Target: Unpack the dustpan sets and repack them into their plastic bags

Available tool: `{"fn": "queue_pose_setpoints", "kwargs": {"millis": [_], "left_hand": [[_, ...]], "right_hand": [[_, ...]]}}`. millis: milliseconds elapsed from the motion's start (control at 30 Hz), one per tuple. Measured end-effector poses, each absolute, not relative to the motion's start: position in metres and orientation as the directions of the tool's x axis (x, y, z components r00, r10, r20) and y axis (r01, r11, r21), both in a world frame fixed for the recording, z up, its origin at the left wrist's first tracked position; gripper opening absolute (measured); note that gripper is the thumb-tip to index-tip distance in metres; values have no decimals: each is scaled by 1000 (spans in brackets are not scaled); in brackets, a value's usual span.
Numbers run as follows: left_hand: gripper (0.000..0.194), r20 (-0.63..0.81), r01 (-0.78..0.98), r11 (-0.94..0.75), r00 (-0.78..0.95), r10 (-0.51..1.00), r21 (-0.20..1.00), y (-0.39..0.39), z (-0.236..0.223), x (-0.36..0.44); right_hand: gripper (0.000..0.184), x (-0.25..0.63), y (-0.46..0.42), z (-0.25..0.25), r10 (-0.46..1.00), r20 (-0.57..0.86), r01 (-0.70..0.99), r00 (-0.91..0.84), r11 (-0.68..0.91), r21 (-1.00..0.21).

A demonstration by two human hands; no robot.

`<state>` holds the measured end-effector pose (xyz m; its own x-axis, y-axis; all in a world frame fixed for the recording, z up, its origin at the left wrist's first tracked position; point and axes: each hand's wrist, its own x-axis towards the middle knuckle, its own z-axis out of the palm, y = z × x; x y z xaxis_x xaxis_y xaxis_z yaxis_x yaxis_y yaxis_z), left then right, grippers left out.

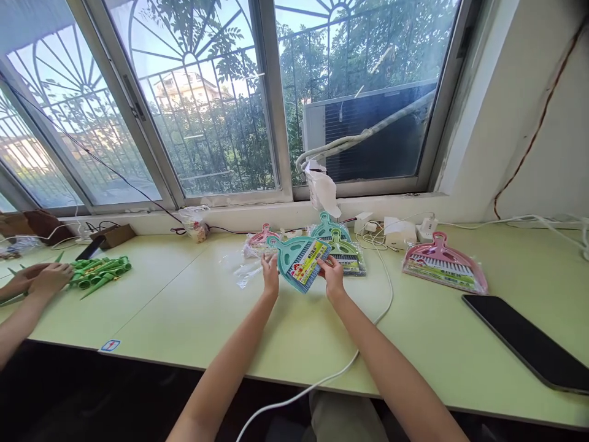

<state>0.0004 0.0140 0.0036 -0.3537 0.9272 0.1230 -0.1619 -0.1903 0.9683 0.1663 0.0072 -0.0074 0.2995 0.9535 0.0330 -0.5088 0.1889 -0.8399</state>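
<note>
A teal dustpan-and-brush set [294, 261] with a yellow label is held up, tilted, between my two hands above the table. My left hand [270, 276] grips its left edge, and my right hand [332, 276] grips the right edge by the label. Just behind it lie a second teal dustpan set [326, 224] and a green dustpan set [343, 248] in clear wrapping. To the left, partly covered by the held one, is a pink dustpan set [257, 244]. Crumpled clear plastic [242, 270] lies beside my left hand.
A wrapped pink dustpan set [444, 267] and a black phone [529, 341] lie on the right. A white cable [390, 294] crosses the table and hangs over its front edge. At left, a co-worker's hands [48, 279] are by green plastic pieces [101, 273].
</note>
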Motion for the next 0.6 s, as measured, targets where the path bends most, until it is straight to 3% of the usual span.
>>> {"fn": "queue_pose_setpoints", "kwargs": {"millis": [67,167,267,433,600], "left_hand": [[45,42,-200,-87,-218,975,976,15,3,1],[36,96,-210,-115,-98,990,971,16,3,3],[27,199,-214,-224,-134,971,951,15,1,5],[19,266,-156,-317,-278,923,936,13,4,1],[22,256,-132,-320,-360,897,938,8,13,-6]], "right_hand": [[46,166,9,-9,958,50,-487,283,188,-853],[42,166,12,-13,955,15,-461,297,156,-874],[36,166,15,-15,955,-57,-442,291,82,-893],[27,160,16,-20,979,-57,-430,195,33,-902],[22,156,12,-20,974,40,-327,223,114,-938]]}}
